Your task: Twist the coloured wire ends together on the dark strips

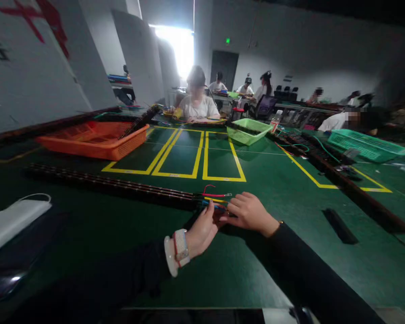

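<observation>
A long dark bundle of cables (pixel 121 186) lies across the green table, with coloured wire ends coming out at its right end. My left hand (pixel 205 229), with a watch and a pale bangle at the wrist, pinches a blue wire (pixel 205 204) there. Fingers curled, my right hand (pixel 248 213) closes on the tip of the wires just to the right; which wire it grips is hidden. A red wire (pixel 216 195) with a metal lug and a yellow wire (pixel 214 199) stick out just beyond my fingers.
An orange basket (pixel 121 150) stands at the back left, a light green one (pixel 248 137) at the back middle. More cable bundles (pixel 367 198) run along the right. A black strip (pixel 339 226) lies nearer. A white pouch (pixel 16 220) is at left. People sit beyond the table.
</observation>
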`<state>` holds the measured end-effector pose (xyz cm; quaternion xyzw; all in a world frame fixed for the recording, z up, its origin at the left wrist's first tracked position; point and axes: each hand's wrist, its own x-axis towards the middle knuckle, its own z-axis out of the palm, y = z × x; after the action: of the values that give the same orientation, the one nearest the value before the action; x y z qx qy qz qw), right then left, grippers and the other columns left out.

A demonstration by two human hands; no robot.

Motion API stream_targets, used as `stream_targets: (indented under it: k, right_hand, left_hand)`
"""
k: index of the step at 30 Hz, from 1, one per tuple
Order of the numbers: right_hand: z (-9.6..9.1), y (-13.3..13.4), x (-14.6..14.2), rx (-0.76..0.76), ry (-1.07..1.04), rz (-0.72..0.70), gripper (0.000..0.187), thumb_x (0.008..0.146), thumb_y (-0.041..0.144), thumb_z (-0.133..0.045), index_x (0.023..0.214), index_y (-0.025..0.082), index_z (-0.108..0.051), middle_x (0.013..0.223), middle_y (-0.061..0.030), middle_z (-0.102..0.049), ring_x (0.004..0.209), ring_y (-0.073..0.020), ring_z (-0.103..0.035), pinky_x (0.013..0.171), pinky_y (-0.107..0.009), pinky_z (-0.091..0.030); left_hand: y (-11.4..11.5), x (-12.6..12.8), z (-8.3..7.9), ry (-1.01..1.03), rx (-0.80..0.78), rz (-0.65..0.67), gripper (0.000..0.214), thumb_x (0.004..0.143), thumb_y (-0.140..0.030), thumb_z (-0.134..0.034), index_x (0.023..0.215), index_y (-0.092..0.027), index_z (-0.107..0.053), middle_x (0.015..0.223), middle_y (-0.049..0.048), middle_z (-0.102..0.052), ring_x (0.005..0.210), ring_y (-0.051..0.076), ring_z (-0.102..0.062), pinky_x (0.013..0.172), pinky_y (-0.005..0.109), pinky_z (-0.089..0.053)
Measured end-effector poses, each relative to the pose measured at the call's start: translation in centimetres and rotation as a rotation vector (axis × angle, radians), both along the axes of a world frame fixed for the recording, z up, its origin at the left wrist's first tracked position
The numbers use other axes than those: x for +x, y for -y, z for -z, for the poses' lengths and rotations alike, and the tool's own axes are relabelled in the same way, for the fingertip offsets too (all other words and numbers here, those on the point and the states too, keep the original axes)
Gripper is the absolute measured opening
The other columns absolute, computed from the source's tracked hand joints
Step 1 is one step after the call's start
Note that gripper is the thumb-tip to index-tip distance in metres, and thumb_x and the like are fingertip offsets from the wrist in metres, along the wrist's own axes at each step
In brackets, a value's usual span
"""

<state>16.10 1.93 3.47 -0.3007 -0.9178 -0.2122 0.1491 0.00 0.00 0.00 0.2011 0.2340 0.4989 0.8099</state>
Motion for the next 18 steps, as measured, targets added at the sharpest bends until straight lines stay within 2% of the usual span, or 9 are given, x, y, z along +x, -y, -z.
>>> stream_targets:
  k: [4,7,12,16,18]
  right_hand:
    - [0.5,-0.5,-0.1,-0.003,0.021,0.017,0.034,0.094,0.039,-0.042,0.071,0.018,-0.056,0.062,-0.0004,-0.055,0.059,-0.0124,-0.045,0.057,-0.030,-0.022]
    - [0.8,-0.7,0.0,-0.007,-0.067,0.092,0.034,0.092,0.040,-0.045,0.067,0.018,-0.054,0.061,-0.0003,-0.054,0.059,-0.0130,-0.044,0.058,-0.029,-0.023]
    - [1.4,-1.0,0.1,-0.066,-0.195,0.180,0.025,0.086,0.034,-0.054,0.067,0.018,-0.053,0.067,-0.0020,-0.054,0.065,-0.0150,-0.045,0.060,-0.028,-0.029]
    - [1.7,-1.1,-0.1,-0.144,-0.261,0.235,0.009,0.080,0.025,-0.058,0.076,0.017,-0.055,0.075,-0.0043,-0.054,0.073,-0.0183,-0.047,0.067,-0.029,-0.036]
    - [1.7,-1.1,-0.2,-0.177,-0.313,0.251,0.012,0.078,0.024,-0.060,0.087,0.016,-0.057,0.084,-0.0071,-0.056,0.081,-0.0211,-0.049,0.073,-0.032,-0.039]
  left_hand:
    - [-0.1,0.0,0.1,-0.005,-0.001,0.017,0.019,0.087,-0.034,-0.051,0.093,-0.016,-0.055,0.093,0.0059,-0.063,0.087,0.015,-0.059,0.087,0.034,-0.043]
    - [-0.1,-0.1,0.1,-0.044,-0.005,0.030,0.021,0.090,-0.034,-0.046,0.096,-0.015,-0.054,0.090,0.0074,-0.063,0.085,0.016,-0.061,0.090,0.038,-0.043]
    - [0.1,-0.2,-0.5,-0.151,0.014,0.232,0.028,0.091,-0.035,-0.042,0.096,-0.010,-0.053,0.089,0.0147,-0.066,0.085,0.021,-0.064,0.094,0.044,-0.041]
    - [0.1,-0.2,-1.0,-0.204,-0.019,0.300,0.039,0.092,-0.042,-0.037,0.097,-0.006,-0.053,0.085,0.0189,-0.066,0.082,0.023,-0.066,0.094,0.043,-0.042]
    - [0.1,-0.2,-1.1,-0.205,-0.026,0.298,0.041,0.092,-0.042,-0.037,0.096,-0.005,-0.054,0.084,0.0197,-0.066,0.081,0.023,-0.066,0.093,0.043,-0.042]
